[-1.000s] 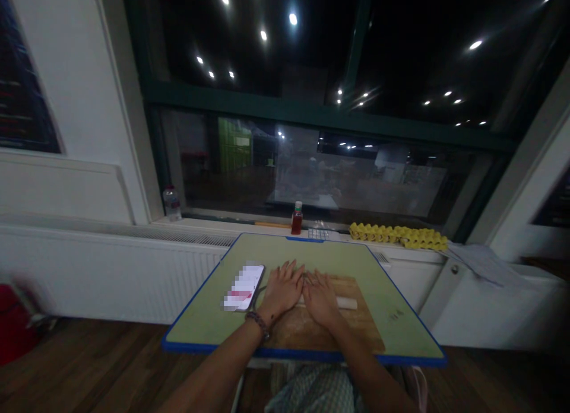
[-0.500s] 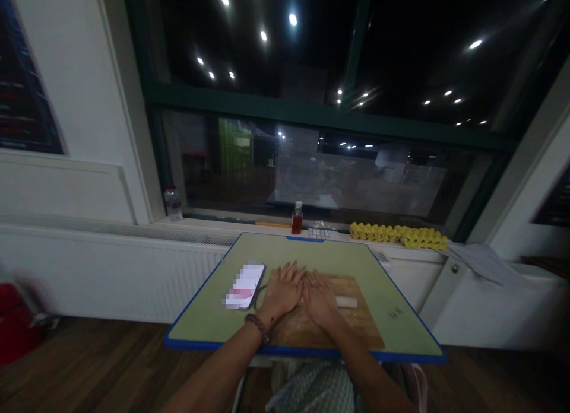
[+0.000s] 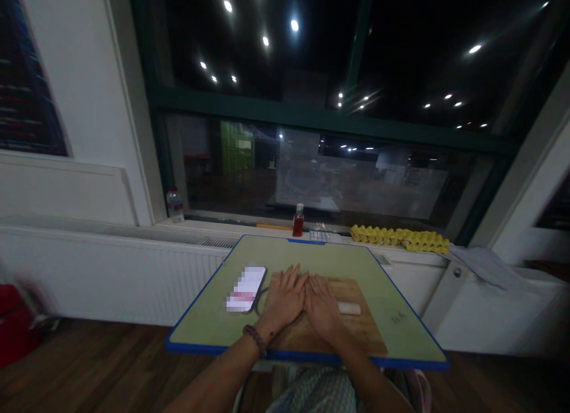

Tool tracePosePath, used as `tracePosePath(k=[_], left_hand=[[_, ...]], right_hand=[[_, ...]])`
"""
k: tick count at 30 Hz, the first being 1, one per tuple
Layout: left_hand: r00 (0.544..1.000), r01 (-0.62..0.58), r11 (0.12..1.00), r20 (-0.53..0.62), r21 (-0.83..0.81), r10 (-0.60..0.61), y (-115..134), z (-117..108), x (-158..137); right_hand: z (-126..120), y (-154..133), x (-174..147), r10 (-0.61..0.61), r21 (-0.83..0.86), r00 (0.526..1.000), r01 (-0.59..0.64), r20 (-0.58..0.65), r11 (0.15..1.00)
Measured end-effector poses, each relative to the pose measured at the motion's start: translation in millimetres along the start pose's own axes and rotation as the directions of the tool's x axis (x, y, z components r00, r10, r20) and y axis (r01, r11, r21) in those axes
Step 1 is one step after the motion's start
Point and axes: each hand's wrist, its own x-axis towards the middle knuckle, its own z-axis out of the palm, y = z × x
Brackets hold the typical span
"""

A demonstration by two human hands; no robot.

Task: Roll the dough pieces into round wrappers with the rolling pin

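Observation:
A pale, smooth cylinder [image 3: 350,308] that looks like a roll of dough lies crosswise on a wooden board [image 3: 367,327]. Its right end sticks out beyond my right hand, and the rest is covered by both hands. My left hand [image 3: 286,294], with a beaded bracelet at the wrist, is laid flat with its fingers stretched forward. Close against it, my right hand [image 3: 322,306] also lies flat, palm down over the roll. The two hands meet at the thumbs and index fingers. Neither hand is wrapped round anything.
The board rests on a small green table [image 3: 209,318] with a blue edge. A phone [image 3: 246,289] lies left of the board, with a cable beside it. On the windowsill are a bottle of red liquid [image 3: 298,221], yellow egg trays [image 3: 398,238] and a clear bottle [image 3: 175,205].
The view has shifted slightly, so everything sits a little lower and further right. Both hands still lie flat over the roll, with hardly any visible movement on the board.

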Motion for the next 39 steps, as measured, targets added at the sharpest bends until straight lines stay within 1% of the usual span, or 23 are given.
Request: tracePosePath(k=[3, 7, 9, 11, 13, 15, 17, 19, 21, 23, 26, 28, 30, 33, 36, 39], left_hand=[[0.999, 0.023, 1.0, 0.035, -0.021, -0.022, 0.2, -2.2, 3.0], [0.987, 0.099, 0.995, 0.129, -0.027, -0.094, -3.8, -2.7, 24.8], [0.981, 0.138, 0.99, 0.141, -0.019, -0.134, -5.2, -2.5, 33.5], [0.979, 0.155, 0.988, 0.134, -0.002, -0.153, -5.3, -2.5, 36.0], [0.982, 0.126, 0.992, 0.139, 0.016, -0.127, -3.8, -3.0, 30.9], [0.988, 0.065, 0.998, 0.138, 0.021, -0.068, -1.1, -4.3, 19.5], [0.995, 0.001, 1.0, 0.097, 0.013, -0.002, 2.3, -6.3, 5.0], [0.999, -0.039, 0.999, 0.026, -0.002, 0.039, 5.6, -8.8, -8.2], [0.999, -0.051, 0.998, -0.02, -0.021, 0.05, 7.7, -11.1, -15.8], [0.999, -0.04, 0.999, -0.024, -0.031, 0.039, 7.7, -12.1, -15.9], [1.0, 0.002, 1.0, 0.024, -0.02, -0.002, 3.8, -10.0, -3.6], [0.998, 0.052, 0.999, 0.048, -0.011, -0.052, -0.5, -6.5, 8.8], [0.994, 0.103, 0.995, 0.044, -0.006, -0.103, -5.0, -2.6, 21.2], [0.986, 0.164, 0.986, 0.003, -0.011, -0.164, -10.7, 1.9, 35.9], [0.975, 0.209, 0.978, -0.066, -0.026, -0.21, -15.2, 3.4, 46.0], [0.968, 0.212, 0.977, -0.13, -0.03, -0.214, -18.0, 0.8, 52.6]], right_hand=[[-3.1, 1.1, 3.3, -0.004, 0.006, 1.0, 0.004, 0.029, 1.0], [-9.2, 5.1, 25.0, -0.005, -0.04, 0.991, 0.011, 0.134, 0.999], [-11.0, 6.4, 33.7, 0.004, -0.067, 0.986, 0.008, 0.168, 0.998], [-12.2, 6.1, 35.8, 0.019, -0.078, 0.984, -0.006, 0.175, 0.997], [-12.7, 4.1, 30.1, 0.008, -0.075, 0.988, 0.003, 0.156, 0.997], [-11.8, 1.4, 18.1, -0.009, -0.057, 0.993, 0.016, 0.114, 0.998], [-9.0, -1.2, 3.5, -0.024, -0.03, 0.998, 0.026, 0.052, 0.999], [-4.9, -2.8, -9.1, -0.04, -0.011, 0.999, 0.04, -0.004, 0.999], [-1.1, -3.1, -16.0, -0.051, -0.001, 0.998, 0.051, -0.037, 0.999], [1.0, -2.1, -14.9, -0.052, 0.006, 0.998, 0.052, -0.044, 0.999], [0.4, 1.5, 0.4, -0.054, -0.001, 0.999, 0.054, -0.003, 0.999], [-0.7, 4.8, 15.5, -0.043, -0.021, 0.997, 0.044, 0.059, 0.999], [-1.1, 8.1, 30.7, -0.023, -0.048, 0.993, 0.029, 0.118, 0.998], [-0.3, 11.4, 49.6, 0.034, -0.064, 0.989, -0.025, 0.145, 0.998], [1.0, 11.9, 63.5, 0.138, -0.046, 0.983, -0.133, 0.119, 0.99], [3.4, 11.9, 73.6, 0.209, -0.047, 0.973, -0.205, 0.097, 0.978]])
